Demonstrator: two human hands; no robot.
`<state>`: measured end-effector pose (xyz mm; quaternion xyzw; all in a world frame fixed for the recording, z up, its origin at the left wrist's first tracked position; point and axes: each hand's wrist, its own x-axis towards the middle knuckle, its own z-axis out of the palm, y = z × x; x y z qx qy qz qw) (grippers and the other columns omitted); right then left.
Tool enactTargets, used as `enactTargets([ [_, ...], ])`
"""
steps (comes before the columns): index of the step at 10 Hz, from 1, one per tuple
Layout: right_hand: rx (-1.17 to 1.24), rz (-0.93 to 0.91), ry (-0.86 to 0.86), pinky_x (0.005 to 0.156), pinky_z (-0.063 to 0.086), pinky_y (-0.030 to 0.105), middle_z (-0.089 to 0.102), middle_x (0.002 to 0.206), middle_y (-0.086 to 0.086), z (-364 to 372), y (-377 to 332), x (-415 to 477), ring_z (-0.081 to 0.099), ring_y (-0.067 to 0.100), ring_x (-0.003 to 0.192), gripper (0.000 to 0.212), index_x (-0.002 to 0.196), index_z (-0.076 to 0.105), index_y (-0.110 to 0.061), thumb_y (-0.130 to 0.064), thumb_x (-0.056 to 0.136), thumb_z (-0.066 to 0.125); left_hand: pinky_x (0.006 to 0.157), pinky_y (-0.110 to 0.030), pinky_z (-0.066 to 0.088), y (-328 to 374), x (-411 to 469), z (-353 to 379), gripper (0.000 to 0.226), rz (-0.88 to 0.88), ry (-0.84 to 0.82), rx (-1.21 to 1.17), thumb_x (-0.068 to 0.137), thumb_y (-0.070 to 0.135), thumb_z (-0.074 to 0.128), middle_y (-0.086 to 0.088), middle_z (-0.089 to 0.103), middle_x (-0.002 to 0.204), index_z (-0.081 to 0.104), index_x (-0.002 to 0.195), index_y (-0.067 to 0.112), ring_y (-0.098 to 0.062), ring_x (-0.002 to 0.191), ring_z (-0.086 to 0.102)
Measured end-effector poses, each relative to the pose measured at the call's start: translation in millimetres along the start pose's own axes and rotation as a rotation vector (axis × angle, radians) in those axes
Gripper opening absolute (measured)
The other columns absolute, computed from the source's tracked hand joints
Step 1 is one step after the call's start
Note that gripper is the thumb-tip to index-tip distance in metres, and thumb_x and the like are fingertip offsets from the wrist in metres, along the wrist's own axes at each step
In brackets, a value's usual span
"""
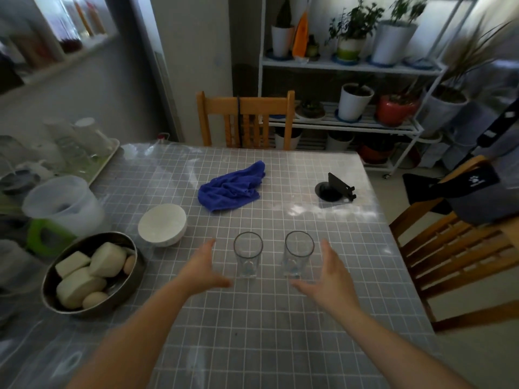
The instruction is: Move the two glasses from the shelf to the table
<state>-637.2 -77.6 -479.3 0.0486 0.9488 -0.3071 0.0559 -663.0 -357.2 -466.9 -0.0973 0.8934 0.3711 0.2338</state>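
Two clear drinking glasses stand upright side by side on the grey checked table [266, 332]. The left glass [247, 255] and the right glass [298, 254] are a short gap apart. My left hand [203, 269] is just left of the left glass, fingers spread, not touching it. To the right of the right glass is my right hand [327, 276], also spread and apart from the glass. Both hands hold nothing.
A white bowl [162, 224] and a steel bowl of buns and eggs [92, 273] sit to the left. Behind the glasses are a blue cloth [231, 186] and a black phone stand [335, 188]. Wooden chairs [245, 119] stand at the far side and at the right. A plant shelf [351, 66] is beyond.
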Motion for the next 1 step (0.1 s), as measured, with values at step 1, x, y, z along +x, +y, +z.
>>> enactTargets([
  [1,-0.189,-0.139,0.045,0.118,0.018,0.043,0.011,0.158,0.007,-37.7,-4.9,-3.8,0.012,0.024,0.144,0.117,0.148,0.001,-0.019,-0.068,0.065,0.067,0.117,-0.044,0.025,4.8,-27.5,-27.7,0.121,0.033,0.095,0.229,0.059,0.037,0.088,-0.005,0.016,0.159,0.009,0.149,0.021,-0.025,0.144,0.021],
])
